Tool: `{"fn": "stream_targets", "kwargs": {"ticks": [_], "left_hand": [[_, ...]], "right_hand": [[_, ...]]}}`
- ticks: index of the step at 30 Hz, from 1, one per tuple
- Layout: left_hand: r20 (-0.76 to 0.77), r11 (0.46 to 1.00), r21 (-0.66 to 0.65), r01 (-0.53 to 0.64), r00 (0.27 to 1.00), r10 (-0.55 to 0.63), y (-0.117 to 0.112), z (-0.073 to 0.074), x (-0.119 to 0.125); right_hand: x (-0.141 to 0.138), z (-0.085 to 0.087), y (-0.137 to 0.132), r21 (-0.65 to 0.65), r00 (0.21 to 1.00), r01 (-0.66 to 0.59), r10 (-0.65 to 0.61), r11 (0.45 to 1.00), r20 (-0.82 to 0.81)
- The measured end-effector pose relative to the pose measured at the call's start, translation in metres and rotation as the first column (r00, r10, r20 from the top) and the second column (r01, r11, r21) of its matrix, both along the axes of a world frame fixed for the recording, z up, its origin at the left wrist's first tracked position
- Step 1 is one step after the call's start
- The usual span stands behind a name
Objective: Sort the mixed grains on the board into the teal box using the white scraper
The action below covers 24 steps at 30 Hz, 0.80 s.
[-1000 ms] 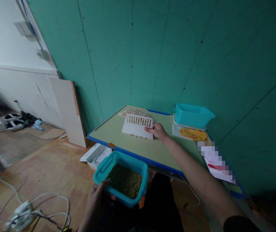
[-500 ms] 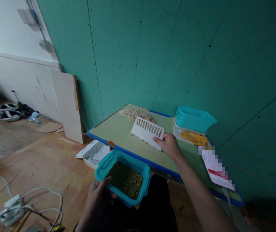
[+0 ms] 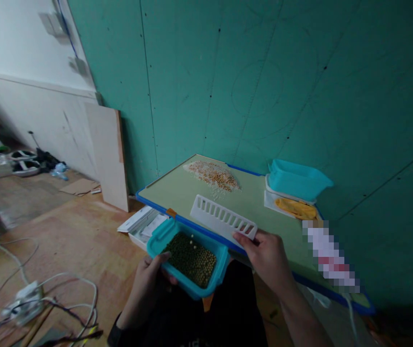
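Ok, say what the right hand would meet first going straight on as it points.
Beyond the white slotted plastic plate it holds, the right hand would probably meet the orange-and-white grain pile; depth is unclear, so possibly the pale-green tabletop.

The location appears to be an unfinished, workshop-type room. Indicators: bare green wall panels (image 3: 184,72) with seams (image 3: 149,91), beyond the right hand (image 3: 269,255); a board (image 3: 108,159) leaning forward-left of the left hand (image 3: 148,279); a power strip (image 3: 29,300) with trailing cables (image 3: 95,292) on the floor (image 3: 83,241), left of the same hand.
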<state>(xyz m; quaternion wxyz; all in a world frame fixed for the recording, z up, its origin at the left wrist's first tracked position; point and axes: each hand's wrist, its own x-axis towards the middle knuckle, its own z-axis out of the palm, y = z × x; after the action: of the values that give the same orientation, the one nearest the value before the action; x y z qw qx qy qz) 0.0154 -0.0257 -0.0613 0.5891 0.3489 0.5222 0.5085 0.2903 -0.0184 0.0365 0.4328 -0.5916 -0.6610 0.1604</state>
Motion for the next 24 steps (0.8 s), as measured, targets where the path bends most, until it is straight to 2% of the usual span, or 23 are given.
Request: {"fn": "stream_targets", "kwargs": {"ticks": [5,9,13,17,24], "left_hand": [[0.004,1.0,0.017,0.007,1.0,-0.007,0.004,0.004,-0.007],[0.016,0.999,0.03,-0.038,0.999,0.038,0.005,0.018,-0.008],[0.004,0.998,0.035,-0.055,0.998,0.055,0.005,0.028,-0.008],[0.03,0.997,0.037,-0.064,0.998,0.062,0.005,0.032,-0.007],[0.006,0.998,0.006,-0.056,0.998,0.056,0.001,0.034,-0.005]], "right_hand": [[0.003,0.002,0.056,0.08,0.986,0.124,-0.131,0.989,0.099],[0.003,-0.002,0.083,0.041,0.987,0.101,-0.106,0.994,0.124],[0.004,-0.008,0.071,-0.011,0.999,-0.034,0.034,0.999,0.011],[0.005,-0.007,0.052,-0.032,0.983,-0.154,0.15,0.988,-0.108],[0.01,0.0,0.052,-0.043,0.941,-0.211,0.191,0.977,-0.279]]}}
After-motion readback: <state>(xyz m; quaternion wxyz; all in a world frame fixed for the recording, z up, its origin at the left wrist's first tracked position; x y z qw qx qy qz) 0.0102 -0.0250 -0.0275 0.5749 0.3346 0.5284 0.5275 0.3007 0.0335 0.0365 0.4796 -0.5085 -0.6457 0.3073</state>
